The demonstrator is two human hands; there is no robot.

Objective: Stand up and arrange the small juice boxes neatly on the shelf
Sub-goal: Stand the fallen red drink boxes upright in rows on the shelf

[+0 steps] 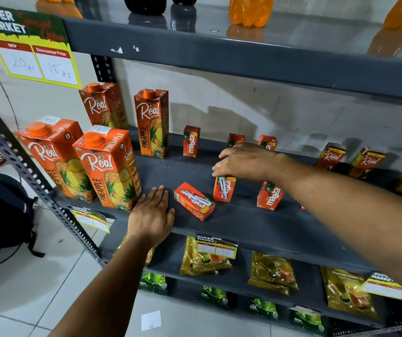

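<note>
Small orange Maaza juice boxes are scattered on the dark grey shelf (243, 220). One box (194, 201) lies flat on its side near the front edge. My right hand (246, 162) grips the top of an upright box (224, 189) whose straw side faces me. Another box (270, 196) stands to its right. At the back stand one box (191, 141) and two more (235, 139) (267, 142) partly hidden behind my right hand. My left hand (151, 214) rests flat and open on the shelf's front edge, just left of the lying box.
Tall Real pineapple cartons (108, 169) fill the shelf's left part. Small Real juice boxes (331, 155) stand at the far right. Tea packets (271, 273) sit on the shelf below, soda bottles (251, 9) above. A black bag (3, 210) lies on the tiled floor.
</note>
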